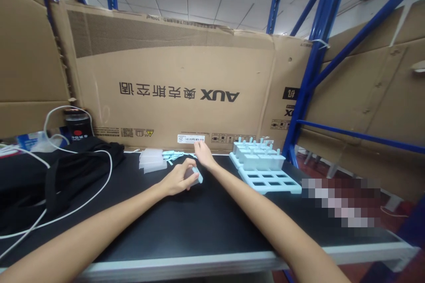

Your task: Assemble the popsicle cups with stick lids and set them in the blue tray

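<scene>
My left hand (181, 177) is closed around a small translucent popsicle mold (190, 173) with a light-blue part (198, 175) at its right end. The mold is tilted, and my fingers cover much of it. My right hand (203, 154) is just beyond it, fingers stretched out by the right end of a loose pile of light-blue popsicle sticks (172, 155). I make out nothing held in it, though its palm side is hidden. Several translucent molds (152, 161) lie left of the sticks.
Several filled molds with upright sticks (262, 159) stand in a light-blue rack (272, 181) at right. A black bag (79, 172), white cable (111, 172) and dark jar (78, 124) occupy the left. A cardboard panel (172, 66) and blue posts (310, 66) border the black table (186, 230).
</scene>
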A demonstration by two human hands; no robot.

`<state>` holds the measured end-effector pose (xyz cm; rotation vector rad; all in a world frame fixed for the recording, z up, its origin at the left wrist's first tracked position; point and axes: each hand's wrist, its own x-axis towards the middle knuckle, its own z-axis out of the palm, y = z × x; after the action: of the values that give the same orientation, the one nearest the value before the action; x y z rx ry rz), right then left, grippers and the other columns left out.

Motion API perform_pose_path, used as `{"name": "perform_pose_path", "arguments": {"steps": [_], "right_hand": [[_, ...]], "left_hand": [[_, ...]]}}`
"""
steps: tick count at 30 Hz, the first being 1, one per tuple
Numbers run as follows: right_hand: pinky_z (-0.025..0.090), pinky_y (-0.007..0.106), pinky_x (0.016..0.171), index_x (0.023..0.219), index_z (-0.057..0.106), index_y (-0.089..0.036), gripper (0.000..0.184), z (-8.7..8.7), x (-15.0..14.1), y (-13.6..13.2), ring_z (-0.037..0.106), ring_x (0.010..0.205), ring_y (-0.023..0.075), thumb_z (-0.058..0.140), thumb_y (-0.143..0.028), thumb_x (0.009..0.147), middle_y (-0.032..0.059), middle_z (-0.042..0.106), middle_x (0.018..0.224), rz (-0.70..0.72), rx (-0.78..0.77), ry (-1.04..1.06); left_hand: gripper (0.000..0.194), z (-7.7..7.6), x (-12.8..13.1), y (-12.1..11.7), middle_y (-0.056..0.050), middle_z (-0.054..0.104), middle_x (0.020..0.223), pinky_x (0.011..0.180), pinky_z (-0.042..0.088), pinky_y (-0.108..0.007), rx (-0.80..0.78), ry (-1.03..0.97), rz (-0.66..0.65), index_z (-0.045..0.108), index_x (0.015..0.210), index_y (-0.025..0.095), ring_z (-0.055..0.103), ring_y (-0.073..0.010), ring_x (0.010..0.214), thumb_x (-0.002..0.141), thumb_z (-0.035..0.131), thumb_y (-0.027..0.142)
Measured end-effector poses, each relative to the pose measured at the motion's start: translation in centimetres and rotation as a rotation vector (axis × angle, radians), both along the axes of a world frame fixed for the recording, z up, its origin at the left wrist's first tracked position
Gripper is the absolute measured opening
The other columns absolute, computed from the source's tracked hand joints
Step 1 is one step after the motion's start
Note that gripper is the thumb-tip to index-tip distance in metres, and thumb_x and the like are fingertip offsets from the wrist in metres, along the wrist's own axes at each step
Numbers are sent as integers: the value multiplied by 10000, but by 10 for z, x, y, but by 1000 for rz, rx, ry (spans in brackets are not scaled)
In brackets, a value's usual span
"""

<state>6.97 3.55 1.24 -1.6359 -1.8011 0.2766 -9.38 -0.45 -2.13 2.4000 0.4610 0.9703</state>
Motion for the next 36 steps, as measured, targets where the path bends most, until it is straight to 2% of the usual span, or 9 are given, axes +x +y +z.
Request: {"name": "perform_pose_path", "arguments": {"steps": [5, 10, 13, 15, 18, 21, 24, 29, 36], "right_hand": [[464, 347, 841, 1013, 617, -119, 326, 0, 1, 14, 614, 1064, 308, 684, -328, 772, 192, 666, 1072, -5, -135, -235], [468, 284, 657, 754, 655, -134, 212, 12, -3, 7, 677, 835, 292, 764, -178, 577, 125, 707, 808, 36, -238, -345], [452, 248, 623, 644, 626, -151, 91, 31, 5, -3, 670, 743, 230, 705, -196, 634, 68, 677, 674, 96, -212, -328], [458, 233, 657, 752, 633, -162, 86, 42, 14, -15, 663, 762, 186, 593, -238, 755, 43, 679, 720, 112, -140, -282], [484, 234, 656, 963, 552, -189, 157, 52, 23, -38, 645, 716, 134, 467, -275, 863, 8, 656, 784, 250, 39, 42], [502, 259, 622, 968, 484, -210, 172, 52, 22, -62, 620, 642, 126, 528, -341, 865, -20, 606, 747, 484, 141, 387], [493, 272, 651, 918, 515, -206, 161, 46, 17, -75, 600, 662, 127, 574, -340, 852, -21, 591, 742, 560, 119, 316], [419, 243, 618, 911, 581, -187, 142, 40, 16, -77, 512, 649, 114, 599, -304, 831, -25, 569, 732, 526, 119, 125], [387, 240, 645, 1007, 588, -171, 261, 57, 23, -81, 469, 689, 115, 641, -324, 802, -17, 550, 789, 578, 133, -64]], "left_hand": [[234, -2, -1, 4, 96, 589, 574, 536, 469, -213, 12, -6, -2, 411, 1105, 235, 586, -101, 432, 939, 514, 363], [214, 5, -3, 1, 72, 635, 586, 515, 461, -196, 1, 41, -9, 503, 1100, 219, 618, -105, 450, 941, 492, 361], [192, 8, -2, 0, 67, 624, 539, 490, 441, -187, -23, 26, 8, 533, 1002, 202, 609, -106, 430, 952, 467, 375], [207, 8, -2, 1, 71, 608, 500, 470, 427, -184, -50, -16, 41, 522, 971, 199, 586, -106, 401, 958, 457, 395], [244, 7, -2, 3, 71, 589, 467, 447, 413, -187, -98, -81, 83, 500, 953, 200, 564, -111, 378, 966, 441, 437], [265, 5, -3, 5, 58, 606, 492, 453, 429, -196, -146, -119, 107, 477, 978, 205, 590, -127, 407, 967, 437, 467], [280, 4, -3, 6, 45, 630, 534, 469, 453, -212, -183, -146, 133, 453, 1038, 208, 615, -141, 444, 964, 446, 478], [286, 1, -2, 6, 34, 631, 625, 516, 476, -243, -236, -212, 118, 400, 1105, 207, 629, -142, 505, 954, 486, 435], [507, 1, 2, 7, -108, 528, 1195, 911, 498, -405, -76, -304, 99, 311, 1268, 212, 595, -219, 1060, 846, 591, 233]]}}
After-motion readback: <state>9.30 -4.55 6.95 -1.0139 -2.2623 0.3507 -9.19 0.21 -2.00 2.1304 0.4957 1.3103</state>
